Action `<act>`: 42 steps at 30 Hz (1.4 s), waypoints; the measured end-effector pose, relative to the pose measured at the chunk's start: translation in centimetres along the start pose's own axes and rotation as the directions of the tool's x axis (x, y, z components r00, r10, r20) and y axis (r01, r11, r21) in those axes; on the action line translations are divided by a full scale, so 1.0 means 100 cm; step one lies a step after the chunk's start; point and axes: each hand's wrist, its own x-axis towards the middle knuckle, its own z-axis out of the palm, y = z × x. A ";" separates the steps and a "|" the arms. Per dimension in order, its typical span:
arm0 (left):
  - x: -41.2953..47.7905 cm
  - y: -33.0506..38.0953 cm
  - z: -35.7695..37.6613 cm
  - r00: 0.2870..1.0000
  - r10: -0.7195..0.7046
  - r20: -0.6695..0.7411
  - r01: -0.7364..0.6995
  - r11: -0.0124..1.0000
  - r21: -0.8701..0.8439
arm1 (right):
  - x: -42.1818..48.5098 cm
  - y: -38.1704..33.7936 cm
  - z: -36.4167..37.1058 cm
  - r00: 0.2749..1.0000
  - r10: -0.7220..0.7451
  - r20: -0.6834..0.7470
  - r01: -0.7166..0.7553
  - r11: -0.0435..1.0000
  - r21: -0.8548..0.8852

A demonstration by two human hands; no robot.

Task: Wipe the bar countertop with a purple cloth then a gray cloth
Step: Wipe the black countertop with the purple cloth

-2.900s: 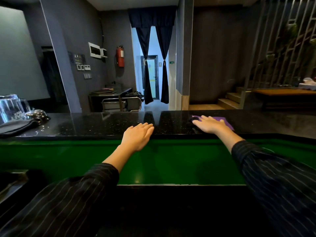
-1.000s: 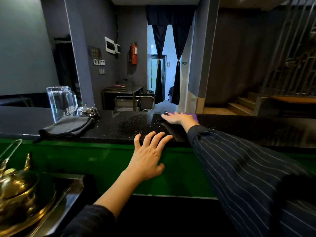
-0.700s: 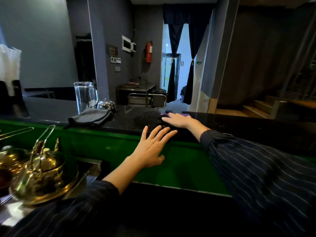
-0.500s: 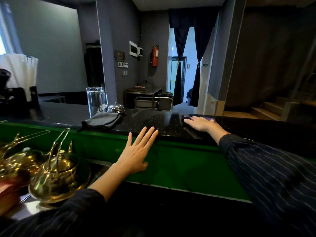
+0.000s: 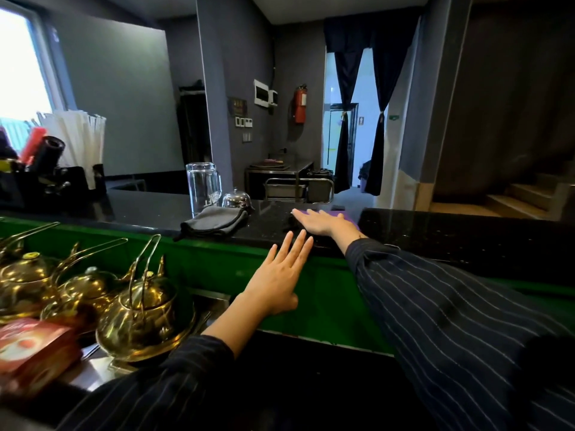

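Observation:
The black speckled bar countertop (image 5: 435, 231) runs across the view above a green front panel. My right hand (image 5: 320, 222) lies flat with straight fingers on the purple cloth (image 5: 347, 217), pressing it onto the counter; only the cloth's far and right edges show. My left hand (image 5: 280, 275) is open with fingers spread and straight, its fingertips at the counter's near edge, palm in front of the green panel. A folded gray cloth (image 5: 214, 220) lies on the counter to the left of both hands.
A glass pitcher (image 5: 203, 188) and a chrome call bell (image 5: 236, 199) stand just behind the gray cloth. Brass teapots (image 5: 143, 312) and a red box (image 5: 34, 346) sit on the lower shelf at left. A holder with straws (image 5: 77, 141) stands far left.
My view has swung left and the right hand has slid the purple cloth leftward along the counter, closer to the gray cloth. My left hand has followed along the counter's near edge.

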 end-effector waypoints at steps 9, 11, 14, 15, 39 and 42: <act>-0.027 -0.004 0.005 0.999 -0.041 -0.003 0.041 0.999 0.025 | -0.075 0.050 -0.007 0.998 -0.047 -0.050 0.045 0.999 -0.028; -0.031 -0.013 0.002 0.997 -0.055 -0.057 0.055 0.998 0.006 | -0.081 0.070 -0.010 0.994 0.056 -0.092 -0.057 0.998 -0.013; -0.027 -0.027 -0.007 0.987 -0.130 -0.092 0.126 0.991 -0.043 | -0.072 0.072 -0.007 0.971 0.212 -0.114 -0.214 0.977 -0.008; -0.024 -0.030 -0.008 0.989 -0.137 -0.052 0.134 0.990 -0.048 | -0.065 0.065 -0.005 0.958 0.264 -0.111 -0.266 0.964 -0.007; 0.000 0.035 -0.017 0.979 -0.199 -0.048 0.194 0.977 -0.087 | -0.112 0.033 0.038 0.875 -0.292 -0.385 0.192 0.941 -0.277; 0.009 0.056 -0.018 0.988 -0.115 -0.104 0.105 0.989 -0.102 | -0.129 0.072 0.041 0.838 -0.288 -0.463 0.133 0.932 -0.338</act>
